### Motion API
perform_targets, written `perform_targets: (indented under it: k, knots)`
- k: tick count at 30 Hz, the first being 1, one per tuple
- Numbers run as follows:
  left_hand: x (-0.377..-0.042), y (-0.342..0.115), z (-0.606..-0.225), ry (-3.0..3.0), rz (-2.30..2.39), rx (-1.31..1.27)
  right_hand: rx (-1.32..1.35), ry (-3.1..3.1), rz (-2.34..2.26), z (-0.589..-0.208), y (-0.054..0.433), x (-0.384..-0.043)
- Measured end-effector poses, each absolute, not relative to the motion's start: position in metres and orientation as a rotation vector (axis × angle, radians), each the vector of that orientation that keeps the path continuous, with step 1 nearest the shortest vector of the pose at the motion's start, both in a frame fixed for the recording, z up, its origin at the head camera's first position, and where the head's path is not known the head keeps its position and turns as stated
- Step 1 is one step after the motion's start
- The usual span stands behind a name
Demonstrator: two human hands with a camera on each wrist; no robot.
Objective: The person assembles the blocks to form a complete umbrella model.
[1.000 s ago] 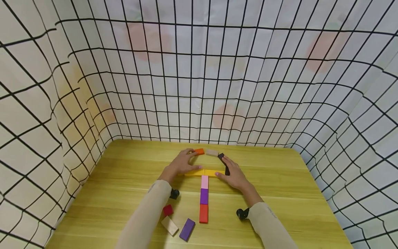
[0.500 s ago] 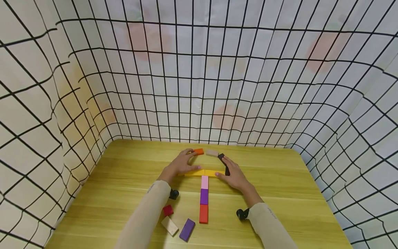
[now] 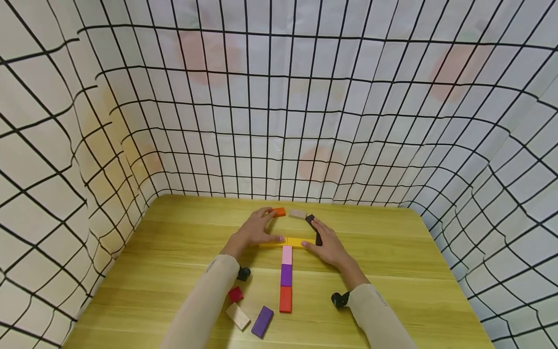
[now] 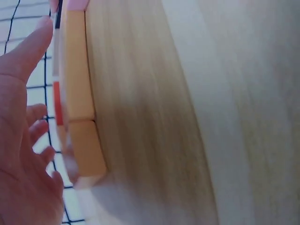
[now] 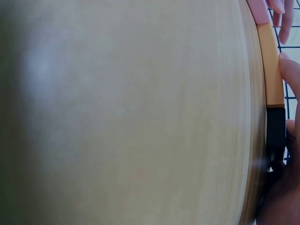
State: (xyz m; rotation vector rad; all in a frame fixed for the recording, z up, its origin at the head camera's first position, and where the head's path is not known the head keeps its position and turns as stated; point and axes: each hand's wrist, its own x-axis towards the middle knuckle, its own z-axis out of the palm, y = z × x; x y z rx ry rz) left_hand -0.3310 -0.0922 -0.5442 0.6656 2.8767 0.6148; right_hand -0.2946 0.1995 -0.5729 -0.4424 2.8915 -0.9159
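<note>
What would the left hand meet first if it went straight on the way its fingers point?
Probably the orange block, right in front of the left hand; whether they touch is unclear.

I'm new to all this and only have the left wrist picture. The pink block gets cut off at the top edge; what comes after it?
Observer: A purple block, then a red block, continue the line from the pink block.
Visitor: And where's the other hand's thumb?
Observer: The right hand has its thumb at the right-hand yellow block.
Visitor: Any pieces lying apart from that line?
Observer: Yes, the head view shows a pale wooden block left of it.
</note>
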Motion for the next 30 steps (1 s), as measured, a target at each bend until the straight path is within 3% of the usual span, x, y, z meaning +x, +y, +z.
perform_targets:
  k: [8,20,30]
  knots:
    - [-0.323,-0.081,-0.539,2.849,0.381,0.687,-0.436,2.901,-0.895,-0.574,0.201,-0.296]
    - [-0.32,-0.08,-0.542,2.861,0.427,0.674,-0.433,2.902,-0.915,-0.576,0.201,-0.297]
    - [-0.318,-0.105,-0.544,2.892,0.617,0.674,-0.439,2.901,-0.923,-0.577,0.2,-0.296]
